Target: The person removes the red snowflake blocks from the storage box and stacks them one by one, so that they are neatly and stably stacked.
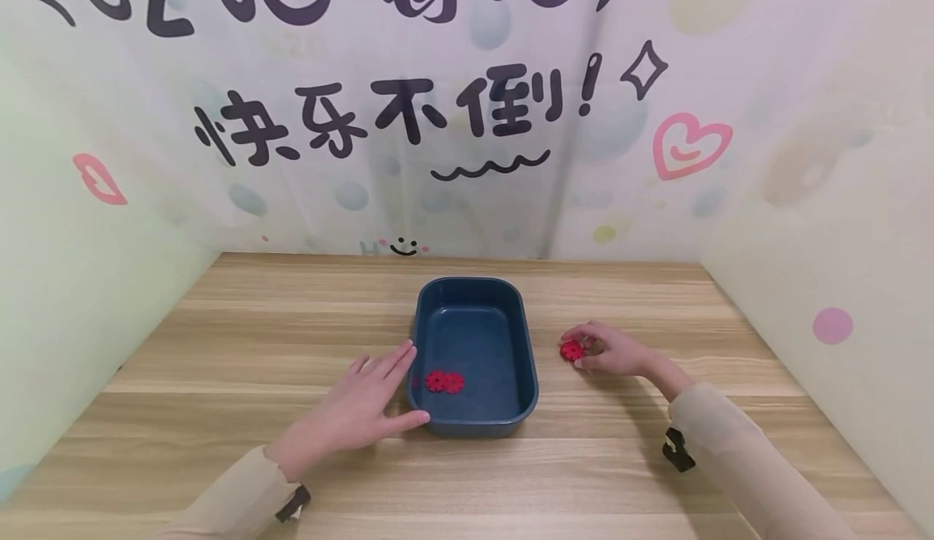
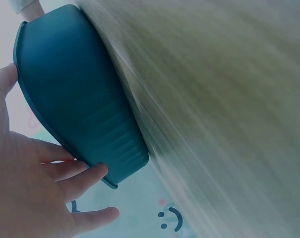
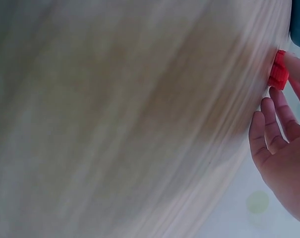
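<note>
A deep blue rectangular bin [image 1: 477, 341] with rounded corners stands on the table. My left hand [image 1: 357, 406] rests against the bin's left rim, thumb near the front corner and fingers fairly straight. Inside the bin, toward its front left, lie red notched discs [image 1: 444, 382], side by side and partly overlapping. To the right of the bin, my right hand [image 1: 616, 352] pinches a red notched disc piece [image 1: 571, 351] between thumb and fingers at the tabletop. From the right wrist, that red piece [image 3: 278, 77] looks thick and ridged, like stacked discs; the thumb hides part of it.
The wood-grain table [image 1: 292, 321] ends at a printed back curtain [image 1: 328, 191] with dark lettering. Pale walls stand at the left and right sides. A black strap [image 1: 679, 451] shows at the right sleeve.
</note>
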Motion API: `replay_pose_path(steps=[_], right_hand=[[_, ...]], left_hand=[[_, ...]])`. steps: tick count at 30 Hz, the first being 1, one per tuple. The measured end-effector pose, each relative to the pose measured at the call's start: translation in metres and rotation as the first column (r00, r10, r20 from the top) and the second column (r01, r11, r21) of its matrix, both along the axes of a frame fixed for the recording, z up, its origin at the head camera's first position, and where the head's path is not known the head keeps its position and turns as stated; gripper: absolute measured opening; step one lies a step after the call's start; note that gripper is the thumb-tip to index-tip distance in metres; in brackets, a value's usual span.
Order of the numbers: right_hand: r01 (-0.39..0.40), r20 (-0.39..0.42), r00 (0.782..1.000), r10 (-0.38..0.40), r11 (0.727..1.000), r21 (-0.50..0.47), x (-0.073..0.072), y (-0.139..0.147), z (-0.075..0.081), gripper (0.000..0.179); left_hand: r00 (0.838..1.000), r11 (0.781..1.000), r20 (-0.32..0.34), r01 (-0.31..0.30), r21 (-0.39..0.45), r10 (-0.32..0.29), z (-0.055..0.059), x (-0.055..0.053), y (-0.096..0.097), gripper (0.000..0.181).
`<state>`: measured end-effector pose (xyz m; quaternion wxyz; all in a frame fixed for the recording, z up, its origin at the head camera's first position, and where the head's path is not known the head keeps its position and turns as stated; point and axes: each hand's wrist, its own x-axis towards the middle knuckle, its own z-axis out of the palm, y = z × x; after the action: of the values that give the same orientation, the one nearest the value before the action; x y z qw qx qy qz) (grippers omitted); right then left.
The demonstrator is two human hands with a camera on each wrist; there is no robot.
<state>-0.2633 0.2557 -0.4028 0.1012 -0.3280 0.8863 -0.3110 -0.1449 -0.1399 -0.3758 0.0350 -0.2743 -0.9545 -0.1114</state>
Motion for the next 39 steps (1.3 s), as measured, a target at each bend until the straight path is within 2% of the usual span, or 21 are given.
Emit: replay_pose_path(steps=[9,13,19,24,29,33,39], right_hand=[[0.024,-0.036,0.999,-0.027,0.996,-0.084,0.0,-0.001,0.012,0.037],[0.01,-0.07,0.997,-0.019,0.992,-0.126,-0.004,-0.012,0.027,0.036],[-0.043,-0.081,0.996,0.036,0.995,-0.093,-0.011,-0.041,0.056,0.036],[-0.095,-0.019,0.995,0.094,0.995,-0.02,-0.016,-0.071,0.078,0.036],[-0.136,0.084,0.988,0.13,0.988,0.07,-0.02,-0.099,0.095,0.038],[-0.158,0.166,0.976,0.139,0.982,0.107,-0.024,-0.119,0.103,0.036],[-0.172,0.219,0.967,0.133,0.97,0.169,-0.029,-0.146,0.109,0.035]], left_hand=[[1.0,1.0,-0.002,0.004,-0.002,-0.004,0.0,0.0,-0.001,0.09],[1.0,1.0,-0.004,0.002,-0.004,-0.002,0.0,-0.001,-0.001,0.09],[1.0,1.0,-0.007,0.001,-0.002,-0.001,-0.001,-0.001,-0.002,0.089],[1.0,1.0,-0.011,-0.003,-0.005,0.003,0.0,-0.001,-0.002,0.088],[1.0,1.0,-0.012,-0.004,0.003,0.004,0.0,0.0,-0.002,0.088],[1.0,1.0,-0.007,-0.004,0.004,0.004,0.001,-0.001,-0.002,0.089],[1.0,1.0,0.01,-0.002,0.005,0.002,0.001,-0.001,-0.001,0.089]])
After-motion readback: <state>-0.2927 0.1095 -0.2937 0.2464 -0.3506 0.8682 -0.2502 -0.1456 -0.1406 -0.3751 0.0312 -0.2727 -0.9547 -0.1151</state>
